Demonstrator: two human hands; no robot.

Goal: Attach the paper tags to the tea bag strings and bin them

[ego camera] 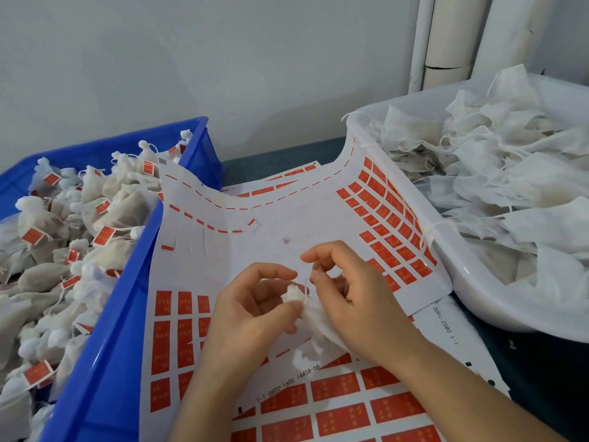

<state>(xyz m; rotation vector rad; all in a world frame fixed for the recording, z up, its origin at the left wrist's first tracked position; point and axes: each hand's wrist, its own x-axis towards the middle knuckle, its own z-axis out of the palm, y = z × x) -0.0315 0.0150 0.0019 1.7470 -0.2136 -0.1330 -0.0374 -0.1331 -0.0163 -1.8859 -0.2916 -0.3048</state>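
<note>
Here both hands meet low over the sticker sheet (271,224). The left hand (255,307) curls round the gathered top of a tea bag (314,314). The right hand (353,301), knuckles up, pinches its string (307,287) between thumb and forefinger. A blue bin (105,362) of tagged bags sits left.

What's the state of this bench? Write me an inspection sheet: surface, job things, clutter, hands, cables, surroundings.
Surface: dark table, mostly covered by a tag sheet whose middle is stripped of red tags.
Job's things: blue bin full of tagged bags; white tub full of untagged bags.
Clutter: more sheets under the top one.
Hands: left hand grips a tea bag; right hand pinches its string.
Cables: nothing seen.
Surroundings: pale wall, white pipes.
</note>
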